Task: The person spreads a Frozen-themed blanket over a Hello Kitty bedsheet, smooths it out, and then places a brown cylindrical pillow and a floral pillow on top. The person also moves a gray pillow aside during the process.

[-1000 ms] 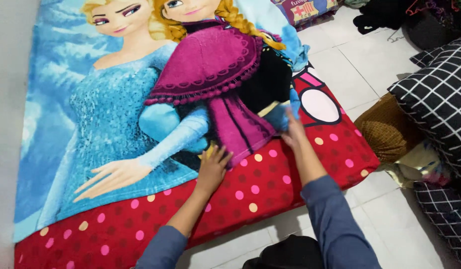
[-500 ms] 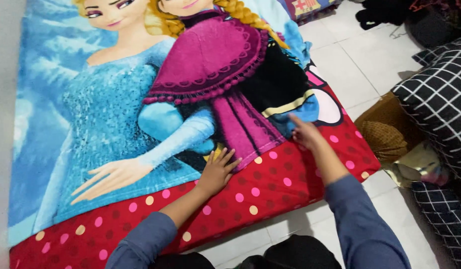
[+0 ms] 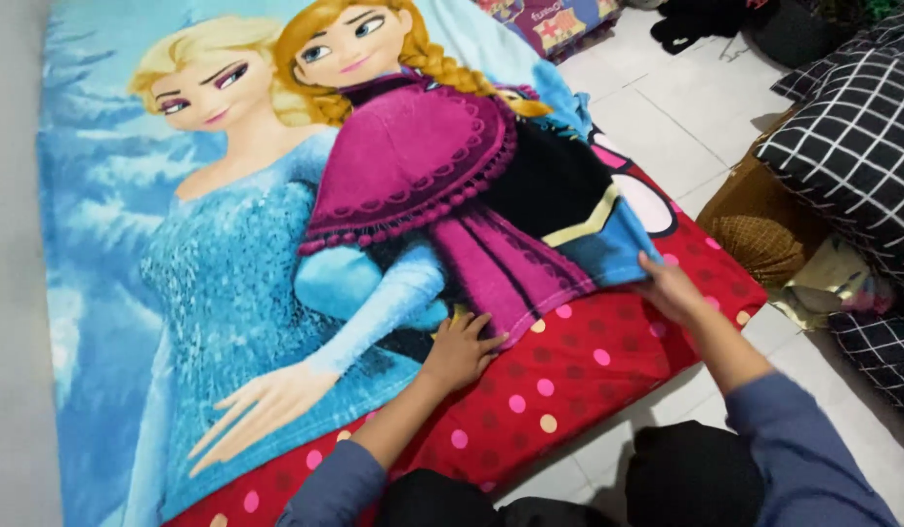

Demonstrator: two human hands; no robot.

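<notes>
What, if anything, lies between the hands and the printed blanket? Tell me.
Nothing visible. The left hand lies flat on the printed blanket near its lower edge, and the right hand touches the blanket's corner over the red dotted mattress.

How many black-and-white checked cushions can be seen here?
2: one large checked cushion at the upper right edge, and a second checked cushion lower right beside the floor tiles. Others may lie outside the frame.
</notes>
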